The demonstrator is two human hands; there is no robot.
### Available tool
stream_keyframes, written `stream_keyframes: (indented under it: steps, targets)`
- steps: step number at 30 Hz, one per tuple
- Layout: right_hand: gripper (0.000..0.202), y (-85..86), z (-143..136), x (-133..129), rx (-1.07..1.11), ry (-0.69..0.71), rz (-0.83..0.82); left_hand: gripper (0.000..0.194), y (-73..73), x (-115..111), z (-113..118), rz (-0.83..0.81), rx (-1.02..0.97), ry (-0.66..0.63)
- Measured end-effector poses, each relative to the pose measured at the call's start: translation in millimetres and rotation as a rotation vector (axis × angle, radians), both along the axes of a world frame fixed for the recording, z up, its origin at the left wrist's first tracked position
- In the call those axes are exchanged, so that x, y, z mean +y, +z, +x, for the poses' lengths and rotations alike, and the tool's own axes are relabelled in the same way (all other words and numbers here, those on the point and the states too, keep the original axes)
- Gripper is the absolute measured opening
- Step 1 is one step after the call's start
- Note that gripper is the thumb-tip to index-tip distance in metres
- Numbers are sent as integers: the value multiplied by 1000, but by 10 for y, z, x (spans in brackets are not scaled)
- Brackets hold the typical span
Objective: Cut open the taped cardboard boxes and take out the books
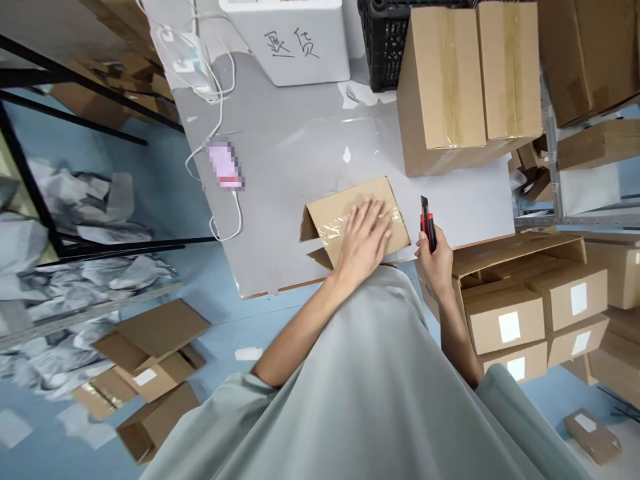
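Note:
A small cardboard box with clear tape across its top lies at the front edge of the grey table. Its left end has flaps standing open. My left hand rests flat on the taped top, fingers stretched out. To the right of the box, my right hand is closed around a red and black box cutter. The cutter's dark blade points away from me and is apart from the box.
At the back stand a white bin with handwriting, a black crate and two tall taped cartons. A phone with a white cable lies left. Stacked cartons are right of me; open boxes lie on the left floor.

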State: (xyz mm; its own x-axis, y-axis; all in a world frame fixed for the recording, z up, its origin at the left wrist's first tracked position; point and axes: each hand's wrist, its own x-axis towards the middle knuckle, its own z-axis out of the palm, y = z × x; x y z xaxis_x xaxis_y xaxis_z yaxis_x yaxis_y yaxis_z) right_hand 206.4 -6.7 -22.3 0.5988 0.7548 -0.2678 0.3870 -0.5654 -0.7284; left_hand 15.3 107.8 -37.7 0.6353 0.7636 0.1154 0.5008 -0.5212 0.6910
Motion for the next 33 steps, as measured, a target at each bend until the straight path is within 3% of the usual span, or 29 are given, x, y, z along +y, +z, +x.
stream_keyframes:
  steps: [2,5,12,24,29,33]
  targets:
    - [64,-28,59,19,34,51,6,52,-98,-51,140,11,57,-16]
    - [64,-17,117,50,-9,165,33,54,-217,-56,160,5,103,-6]
    - [61,133,78,241,-165,378,-58,53,-217,-40,119,5,116,0]
    - [62,196,-69,389,-256,422,-182,55,-284,-68,124,-18,96,4]
    - [61,362,-144,438,-294,462,-330,56,-282,-71,116,-39,88,-9]
    - [60,543,-274,636,-357,478,-490,56,-255,-90,122,-48,100,-16]
